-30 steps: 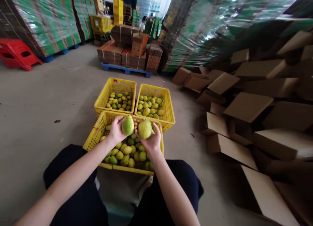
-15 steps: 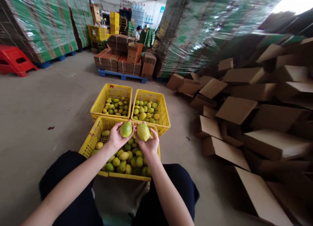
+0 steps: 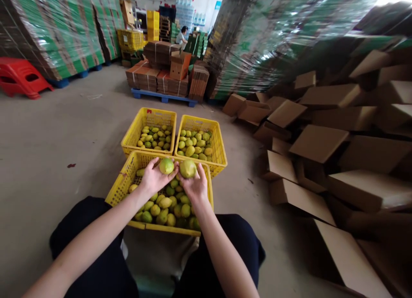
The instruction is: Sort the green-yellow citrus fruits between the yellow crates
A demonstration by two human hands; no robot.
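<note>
My left hand (image 3: 155, 177) is closed around a green lemon (image 3: 166, 165), palm up. Beside it my right hand (image 3: 195, 186) holds a yellow-green lemon (image 3: 188, 168) in its curled fingers. The two lemons are side by side, slightly apart, above the far part of the near yellow crate (image 3: 167, 230). Many green and yellow lemons lie in this crate, partly hidden by my hands and forearms. Just beyond stand a back left yellow crate (image 3: 128, 137) and a back right yellow crate (image 3: 220, 148), each with lemons inside.
Loose cardboard boxes (image 3: 318, 145) are heaped along the right. Flattened cartons (image 3: 144, 77) sit on a blue pallet (image 3: 164, 98) ahead. A red stool (image 3: 25, 77) stands at the left, near wrapped stacks (image 3: 64, 27). A person (image 3: 182, 37) is in the background.
Both lemons have been turned in my hands and show different sides. My view has shifted slightly, and the person in the background has changed posture.
</note>
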